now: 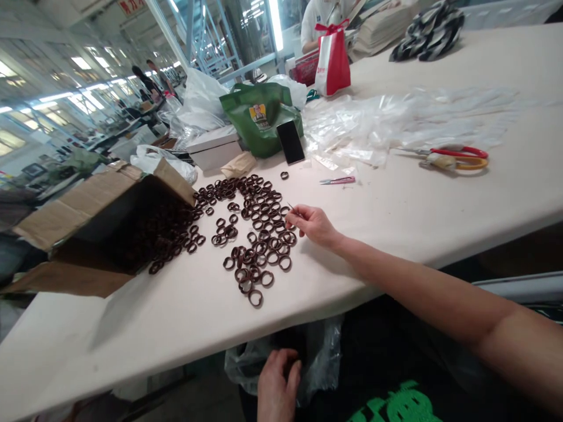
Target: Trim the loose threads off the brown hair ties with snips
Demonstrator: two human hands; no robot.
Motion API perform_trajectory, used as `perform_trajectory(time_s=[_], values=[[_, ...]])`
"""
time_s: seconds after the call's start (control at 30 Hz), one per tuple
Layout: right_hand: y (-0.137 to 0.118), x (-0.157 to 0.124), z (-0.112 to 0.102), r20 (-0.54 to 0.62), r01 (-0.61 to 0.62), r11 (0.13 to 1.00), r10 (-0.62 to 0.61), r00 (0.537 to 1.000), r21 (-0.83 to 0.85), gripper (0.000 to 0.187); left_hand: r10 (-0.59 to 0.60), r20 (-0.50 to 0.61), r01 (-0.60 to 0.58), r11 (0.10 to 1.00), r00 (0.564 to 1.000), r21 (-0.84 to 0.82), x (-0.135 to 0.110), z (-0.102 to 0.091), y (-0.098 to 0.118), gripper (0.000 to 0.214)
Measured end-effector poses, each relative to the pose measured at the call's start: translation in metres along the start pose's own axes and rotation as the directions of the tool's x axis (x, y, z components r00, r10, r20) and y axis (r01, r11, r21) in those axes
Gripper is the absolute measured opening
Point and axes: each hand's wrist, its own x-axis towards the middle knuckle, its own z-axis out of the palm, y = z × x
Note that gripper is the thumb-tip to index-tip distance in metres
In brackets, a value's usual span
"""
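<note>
Many dark brown rings (263, 206), like small bands, lie in loose piles on the pale table. At the right edge of the piles, my right hand (314, 225) is closed in a pinch on a thin pointed tool (291, 206); its fingers hide most of it. Below the table's front edge, my left hand (279, 381) hangs by the mouth of a clear plastic bag (323, 357). Its fingers are curled, with a dark gap between thumb and forefinger, and I see nothing held. A tipped cardboard box (79, 205) spills more rings at the left.
Pink-handled snips (338, 180) and scissors with red and orange handles (457, 158) lie to the right. Behind stand a phone (290, 142), a green bag (257, 120) and a red-and-white bag (333, 61). Clear plastic sleeves (396, 120) spread across the back. A person (314, 26) sits opposite.
</note>
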Motion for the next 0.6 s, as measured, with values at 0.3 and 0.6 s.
perform_trajectory(time_s=[0.3, 0.6], values=[[0.023, 0.034, 0.0, -0.065, 0.038, 0.984, -0.05, 0.997, -0.174, 0.032, 0.176, -0.279, -0.217, 0.969, 0.944, -0.122, 0.026, -0.052, 0.033, 0.021], [0.025, 0.05, -0.001, -0.027, 0.099, 0.968, -0.109, 0.994, -0.232, 0.028, 0.261, -0.421, -0.267, 0.963, 0.869, 0.046, 0.108, -0.12, 0.031, 0.021]])
